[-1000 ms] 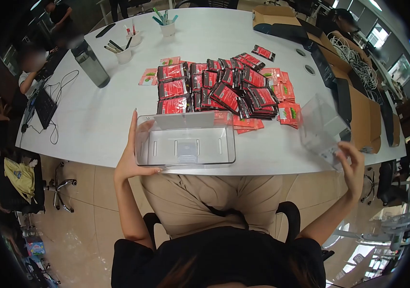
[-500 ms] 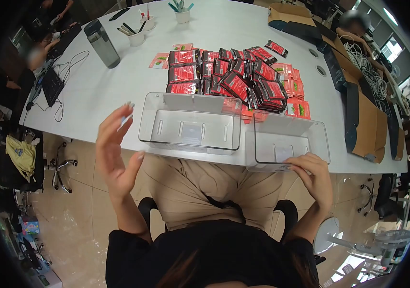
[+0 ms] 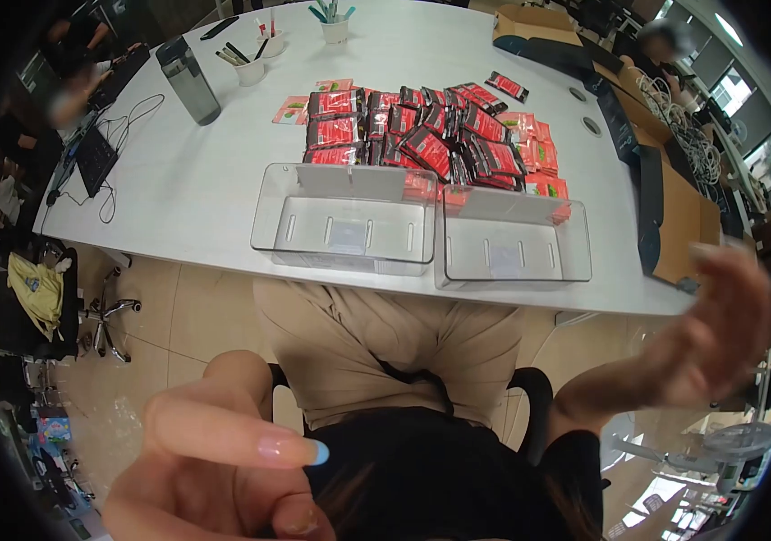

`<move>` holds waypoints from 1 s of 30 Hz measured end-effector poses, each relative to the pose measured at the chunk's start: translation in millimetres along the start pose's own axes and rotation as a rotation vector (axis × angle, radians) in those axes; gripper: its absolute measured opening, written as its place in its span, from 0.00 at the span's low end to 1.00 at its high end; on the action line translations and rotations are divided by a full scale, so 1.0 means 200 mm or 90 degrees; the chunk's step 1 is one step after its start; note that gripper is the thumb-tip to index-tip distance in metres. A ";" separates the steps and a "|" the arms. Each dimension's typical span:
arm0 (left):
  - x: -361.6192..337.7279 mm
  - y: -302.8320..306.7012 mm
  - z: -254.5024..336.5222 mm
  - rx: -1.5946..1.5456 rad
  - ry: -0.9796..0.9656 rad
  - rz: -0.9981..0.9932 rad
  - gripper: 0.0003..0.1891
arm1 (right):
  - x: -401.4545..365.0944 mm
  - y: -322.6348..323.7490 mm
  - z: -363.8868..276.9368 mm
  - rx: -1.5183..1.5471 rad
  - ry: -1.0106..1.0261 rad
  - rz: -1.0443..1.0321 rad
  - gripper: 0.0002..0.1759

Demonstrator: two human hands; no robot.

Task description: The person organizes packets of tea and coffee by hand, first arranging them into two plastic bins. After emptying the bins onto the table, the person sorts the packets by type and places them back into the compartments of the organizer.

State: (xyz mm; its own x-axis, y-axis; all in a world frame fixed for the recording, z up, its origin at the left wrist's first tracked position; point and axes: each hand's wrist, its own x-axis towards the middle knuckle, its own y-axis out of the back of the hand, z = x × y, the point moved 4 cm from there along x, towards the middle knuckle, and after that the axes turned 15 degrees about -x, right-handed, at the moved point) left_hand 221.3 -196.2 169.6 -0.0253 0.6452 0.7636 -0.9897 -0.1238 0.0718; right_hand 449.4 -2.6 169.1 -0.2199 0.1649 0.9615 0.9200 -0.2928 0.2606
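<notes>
Close to the camera at lower left is my left hand [image 3: 223, 451], its index finger stretched out and the rest loosely bent, with nothing visible in it. My right hand [image 3: 719, 334] is raised at the right, beyond the table edge; motion blurs it, but its fingers look loosely apart and free of any object. Neither hand touches the two clear plastic bins standing side by side along the table's front edge. The left bin [image 3: 345, 255] and the right bin [image 3: 516, 270] hold no packets. Behind them lies a heap of red and black packets [image 3: 426, 149].
Flatter pink-red packets [image 3: 543, 155] lie around the heap. A grey bottle [image 3: 189, 81], pen cups [image 3: 246, 70] and a black device with cables [image 3: 97, 167] are toward the left and back. Open cardboard boxes [image 3: 683, 212] line the right, beside bundled white cables [image 3: 683, 126].
My right hand has let go of the right bin and moved up and right. That bin now sits closer to the left one, more squarely aligned. My left hand has come down toward the camera.
</notes>
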 end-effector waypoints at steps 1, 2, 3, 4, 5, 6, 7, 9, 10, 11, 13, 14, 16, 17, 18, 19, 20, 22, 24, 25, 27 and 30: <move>0.00 0.00 0.02 0.008 -0.037 -0.045 0.19 | 0.08 0.08 -0.03 -0.005 0.065 0.073 0.30; 0.00 0.01 0.04 0.077 -0.066 -0.071 0.19 | 0.14 0.16 -0.07 0.006 0.132 0.122 0.30; 0.01 0.02 0.06 0.148 -0.100 -0.102 0.20 | 0.20 0.23 -0.11 0.017 0.199 0.162 0.30; 0.00 0.02 0.06 0.154 -0.107 -0.057 0.18 | 0.25 0.28 -0.14 0.026 0.246 0.182 0.29; -0.01 0.01 0.07 0.159 -0.113 -0.012 0.16 | 0.27 0.32 -0.17 0.029 0.280 0.200 0.29; -0.07 -0.04 0.03 0.098 -0.087 0.114 0.13 | 0.30 0.35 -0.19 0.030 0.299 0.209 0.29; -0.14 -0.05 0.05 0.042 -0.064 0.199 0.13 | 0.30 0.38 -0.20 0.028 0.316 0.219 0.28; -0.31 -0.05 0.11 -0.084 -0.035 0.331 0.14 | 0.31 0.43 -0.22 0.017 0.336 0.233 0.28; -0.24 -0.03 0.10 -0.130 -0.097 0.237 0.12 | 0.31 0.46 -0.23 0.007 0.346 0.247 0.27; -0.16 -0.02 0.08 -0.184 -0.150 0.137 0.13 | 0.30 0.49 -0.24 -0.002 0.354 0.259 0.27; 0.02 -0.07 0.11 -0.248 -0.229 -0.061 0.18 | 0.27 0.56 -0.24 -0.024 0.356 0.277 0.26; 0.00 -0.10 0.12 -0.288 -0.206 -0.027 0.16 | 0.27 0.59 -0.24 -0.038 0.360 0.288 0.26; 0.00 -0.14 0.15 -0.370 -0.146 0.003 0.12 | 0.25 0.68 -0.26 -0.067 0.365 0.308 0.25; 0.00 -0.14 0.15 -0.360 -0.212 -0.034 0.13 | 0.23 0.72 -0.27 -0.081 0.368 0.320 0.25; 0.00 -0.15 0.14 -0.352 -0.277 -0.067 0.14 | 0.22 0.76 -0.28 -0.091 0.373 0.328 0.24; 0.00 -0.15 0.14 -0.368 -0.304 -0.094 0.14 | 0.20 0.79 -0.29 -0.102 0.377 0.338 0.24; 0.00 -0.15 0.14 -0.384 -0.324 -0.116 0.15 | 0.19 0.83 -0.30 -0.110 0.378 0.345 0.24; -0.02 -0.17 0.15 -0.393 -0.368 -0.128 0.16 | 0.18 0.89 -0.32 -0.125 0.379 0.351 0.23; -0.04 -0.18 0.15 -0.377 -0.415 -0.130 0.16 | 0.16 0.95 -0.35 -0.139 0.380 0.358 0.22; -0.05 -0.19 0.15 -0.381 -0.449 -0.116 0.16 | 0.15 0.97 -0.37 -0.144 0.381 0.359 0.22; -0.08 -0.20 0.14 -0.388 -0.514 -0.089 0.16 | 0.13 1.01 -0.40 -0.159 0.385 0.364 0.22; -0.10 -0.23 0.13 -0.390 -0.555 -0.139 0.15 | 0.11 1.03 -0.42 -0.163 0.390 0.364 0.21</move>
State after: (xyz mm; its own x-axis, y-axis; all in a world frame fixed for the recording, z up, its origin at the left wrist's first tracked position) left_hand 270.7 -222.9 168.0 0.0288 -0.1793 0.9834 -0.8690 0.4818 0.1132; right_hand 606.9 -139.2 251.9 0.0494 -0.5857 0.8090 0.8574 -0.3905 -0.3351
